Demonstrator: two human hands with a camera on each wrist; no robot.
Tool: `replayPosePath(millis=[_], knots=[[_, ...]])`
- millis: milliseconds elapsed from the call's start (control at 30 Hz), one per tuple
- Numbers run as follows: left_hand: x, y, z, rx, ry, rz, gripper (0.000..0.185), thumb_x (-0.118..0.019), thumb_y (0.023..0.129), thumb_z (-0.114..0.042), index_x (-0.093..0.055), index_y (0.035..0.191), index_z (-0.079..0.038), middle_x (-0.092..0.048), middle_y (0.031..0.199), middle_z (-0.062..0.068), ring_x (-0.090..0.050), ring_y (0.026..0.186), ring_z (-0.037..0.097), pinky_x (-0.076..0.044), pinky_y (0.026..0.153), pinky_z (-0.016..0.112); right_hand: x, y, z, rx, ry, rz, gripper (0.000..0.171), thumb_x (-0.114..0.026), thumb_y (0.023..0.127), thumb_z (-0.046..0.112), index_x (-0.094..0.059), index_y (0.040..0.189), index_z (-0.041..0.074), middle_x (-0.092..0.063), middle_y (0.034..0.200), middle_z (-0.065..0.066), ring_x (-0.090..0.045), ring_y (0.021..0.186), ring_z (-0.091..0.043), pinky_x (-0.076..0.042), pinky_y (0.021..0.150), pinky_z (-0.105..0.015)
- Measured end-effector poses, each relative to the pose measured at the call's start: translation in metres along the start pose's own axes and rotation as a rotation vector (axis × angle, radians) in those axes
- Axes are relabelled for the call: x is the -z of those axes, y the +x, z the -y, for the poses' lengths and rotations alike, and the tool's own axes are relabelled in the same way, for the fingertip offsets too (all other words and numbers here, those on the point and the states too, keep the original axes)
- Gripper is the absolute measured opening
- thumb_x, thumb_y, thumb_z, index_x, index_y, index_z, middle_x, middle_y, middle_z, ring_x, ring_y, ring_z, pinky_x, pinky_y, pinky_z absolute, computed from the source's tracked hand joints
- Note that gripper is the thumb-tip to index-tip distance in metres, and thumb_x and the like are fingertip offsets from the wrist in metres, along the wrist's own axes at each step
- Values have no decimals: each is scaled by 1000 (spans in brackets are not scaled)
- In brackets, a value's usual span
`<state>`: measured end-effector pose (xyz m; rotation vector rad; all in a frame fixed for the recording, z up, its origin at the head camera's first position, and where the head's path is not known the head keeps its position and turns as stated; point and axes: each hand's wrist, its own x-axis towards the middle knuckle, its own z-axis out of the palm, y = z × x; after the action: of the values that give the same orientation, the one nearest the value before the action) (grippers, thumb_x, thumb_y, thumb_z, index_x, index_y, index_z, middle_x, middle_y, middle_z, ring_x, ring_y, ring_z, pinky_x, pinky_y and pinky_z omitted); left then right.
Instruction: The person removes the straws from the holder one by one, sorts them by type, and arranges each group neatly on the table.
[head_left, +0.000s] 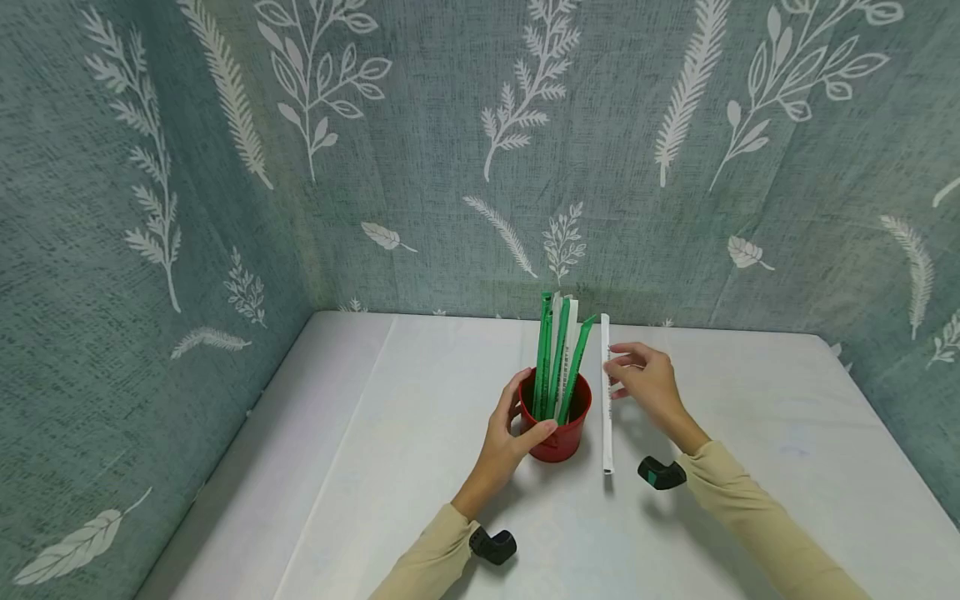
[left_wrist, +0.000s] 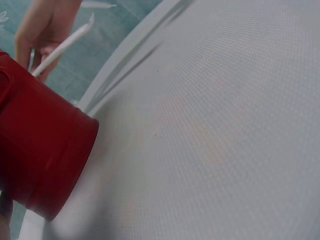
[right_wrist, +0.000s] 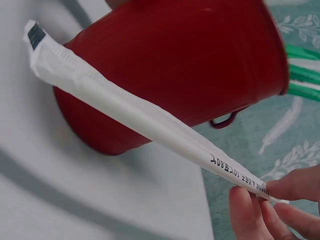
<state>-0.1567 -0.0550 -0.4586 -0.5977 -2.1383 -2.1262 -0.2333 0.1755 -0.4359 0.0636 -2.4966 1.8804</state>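
1. On the bench (head_left: pixel 795 400), head view: the left hand (head_left: pixel 502 435) curls round a red bucket (head_left: pixel 557 447) of sticks (head_left: pixel 578 358); the right hand (head_left: pixel 651 385) pinches a white stick (head_left: pixel 607 429) beside it.
2. Left wrist: the white stick shows past the bucket.
3. Right wrist: it's pinched near black writing (right_wrist: pixel 234 172).

Slim green and white wrapped straws (head_left: pixel 559 358): lower ends hidden in red tapered bucket (head_left: pixel 557 446). Bucket cut off, left-wrist view.
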Motion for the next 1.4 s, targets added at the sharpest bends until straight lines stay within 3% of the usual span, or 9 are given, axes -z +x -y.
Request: replayPosePath(millis=[300, 567, 1400], knots=[[1, 1, -1, 3, 8, 13, 72, -64, 88, -17, -26, 148, -7, -37, 146, 9, -37, 130, 25, -28, 106, 50, -6, 2, -17, -61, -25, -12, 34, -63, 89, 9, -58, 120, -3, -63, 101, -22, -65, 71, -19, -56, 56, -33], [0, 0, -2, 4, 11, 4, 69, -62, 88, -11, -27, 148, -12, -37, 146, 9, -37, 131, 26, -28, 106, 51, -10, 4, -27, -100, -24, -18, 33, -63, 88, 6, -59, 118, -5, -65, 97, -20, -64, 66, -18, -55, 55, -33], [-1, -1, -1, 0, -1, -7, 70, -62, 88, -13, -26, 148, -6, -37, 146, 8, -38, 129, 30, -30, 104, 54, -26, 10, -51, -73, -166, -86, 28, -66, 80, 4, -65, 106, -8, -64, 85, -16, -58, 54, -7, -52, 46, -28]])
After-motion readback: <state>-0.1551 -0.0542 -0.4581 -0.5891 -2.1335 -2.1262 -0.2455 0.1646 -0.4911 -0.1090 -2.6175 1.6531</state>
